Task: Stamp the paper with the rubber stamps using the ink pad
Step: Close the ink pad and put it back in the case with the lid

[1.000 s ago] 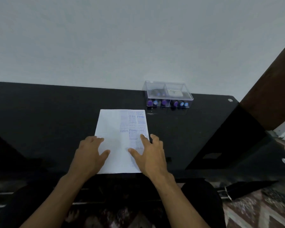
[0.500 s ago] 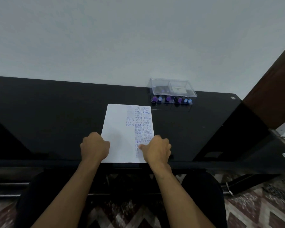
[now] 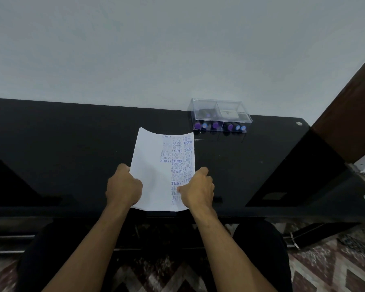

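Both hands [image 3: 160, 189] pinch the paper [image 3: 154, 165]; clear box [image 3: 220, 118] holds stamps [image 3: 215, 125].

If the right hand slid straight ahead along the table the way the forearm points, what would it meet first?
The right hand grips the paper at its right edge. Straight ahead lies bare black table; the clear stamp box at the far edge probably comes first, though the line may pass just left of it.
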A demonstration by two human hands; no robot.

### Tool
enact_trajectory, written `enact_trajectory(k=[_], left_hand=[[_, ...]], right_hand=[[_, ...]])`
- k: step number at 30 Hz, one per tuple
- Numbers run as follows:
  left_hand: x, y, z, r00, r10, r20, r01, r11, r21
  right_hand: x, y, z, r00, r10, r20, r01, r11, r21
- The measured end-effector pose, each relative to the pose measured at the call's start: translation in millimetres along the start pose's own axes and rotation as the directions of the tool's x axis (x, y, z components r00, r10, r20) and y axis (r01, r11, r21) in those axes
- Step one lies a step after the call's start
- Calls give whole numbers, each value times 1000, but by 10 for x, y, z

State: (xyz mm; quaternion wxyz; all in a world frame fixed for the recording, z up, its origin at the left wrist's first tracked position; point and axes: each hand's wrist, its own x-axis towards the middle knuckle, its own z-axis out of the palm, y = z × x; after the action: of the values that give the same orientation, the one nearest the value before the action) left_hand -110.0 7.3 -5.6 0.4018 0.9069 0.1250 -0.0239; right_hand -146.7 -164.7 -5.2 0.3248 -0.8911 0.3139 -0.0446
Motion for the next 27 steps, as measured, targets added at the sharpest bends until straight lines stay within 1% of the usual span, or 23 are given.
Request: enact_trajectory(k=[3, 5, 7, 10, 13, 15, 17, 19, 22, 27], left_hand=[[-78, -35, 2, 998, 57, -4, -57, 991, -124], [-114, -58, 2, 993, 114, -7, -113, 976, -188], [-121, -74, -13, 991, 136, -12, -135, 965, -225], [-75, -134, -38, 995, 98, -6, -95, 952, -292], [-6, -161, -71, 999, 19, 27, -7, 919, -394], [62, -158, -76, 999, -25, 47, 43, 900, -433], [146, -161, -65, 999, -28, 42, 43, 898, -439], [244, -122, -49, 999, -10, 35, 24, 908, -418], [462, -27, -12, 999, 8, 34, 6, 918, -396], [919, 210, 102, 997, 76, -6, -74, 944, -322]], right_hand=[[-4, 2, -11, 1000, -13, 22, 12, 998, 69], [-26, 35, -18, 998, -53, 18, 51, 994, 99], [-43, 86, -37, 996, -92, 15, 89, 983, 162], [-23, 126, -101, 991, -122, 61, 99, 951, 294], [58, 163, -131, 990, -119, 73, 86, 930, 356], [103, 164, -146, 990, -117, 79, 79, 923, 375], [168, 154, -158, 989, -100, 110, 49, 917, 395], [264, 124, -155, 987, -113, 114, 59, 915, 398], [446, 17, -132, 985, -150, 88, 103, 909, 404], [902, -240, -38, 985, -170, 38, 139, 901, 412]])
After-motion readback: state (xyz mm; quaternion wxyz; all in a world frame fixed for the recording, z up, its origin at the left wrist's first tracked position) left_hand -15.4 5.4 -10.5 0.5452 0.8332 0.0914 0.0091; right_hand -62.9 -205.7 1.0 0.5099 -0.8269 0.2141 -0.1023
